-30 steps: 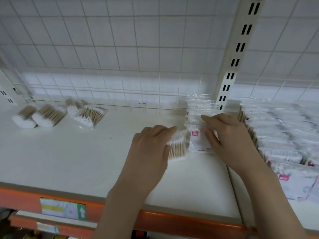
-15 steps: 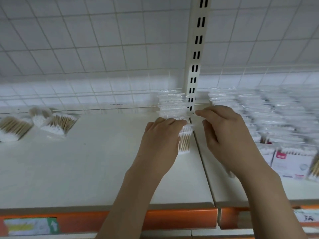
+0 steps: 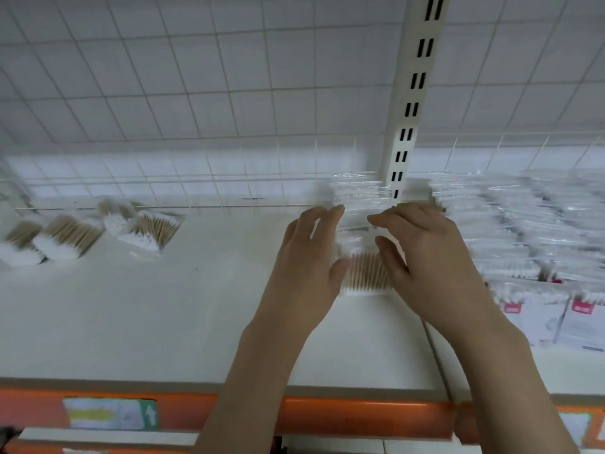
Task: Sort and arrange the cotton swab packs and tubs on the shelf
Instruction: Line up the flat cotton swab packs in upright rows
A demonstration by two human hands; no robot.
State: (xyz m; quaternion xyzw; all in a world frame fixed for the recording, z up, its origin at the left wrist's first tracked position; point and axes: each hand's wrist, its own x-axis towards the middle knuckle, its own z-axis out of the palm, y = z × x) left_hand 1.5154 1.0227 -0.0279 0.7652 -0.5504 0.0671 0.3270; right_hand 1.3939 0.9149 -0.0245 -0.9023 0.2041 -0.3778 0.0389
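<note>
Both hands bracket one row of clear-plastic cotton swab packs point(image 3: 358, 221) that runs from the centre of my view back toward 12 o'clock, ending at the slotted cream upright point(image 3: 409, 103). Left hand point(image 3: 309, 267) is half open, fingers spread and slightly curled, palm pressed flat against the row's left side. Right hand point(image 3: 425, 257) mirrors it at about 2 o'clock from centre, fingers bent, thumb lying across the front pack point(image 3: 365, 273); neither hand is closed into a fist, they simply squeeze the row between them. That front pack shows thin wooden sticks in a tight fan with white cotton tips along its lower edge (motion blur smears the wrap, so I cannot read any print).

At 9 o'clock four loose bundles point(image 3: 140, 226) of wooden-stick swabs lie tipped on the matte off-white shelf board point(image 3: 163, 322), well apart from the hands. At 3 o'clock, beyond the seam between boards, crinkly glossy packs point(image 3: 510, 231) stand in dense rows, with flat white packs carrying pink labels point(image 3: 537, 319) at their front. White wire grid point(image 3: 196, 93) backs the shelf. An orange price rail point(image 3: 360, 414) edges it at 6 o'clock, holding a green-and-yellow tag point(image 3: 109, 413).
</note>
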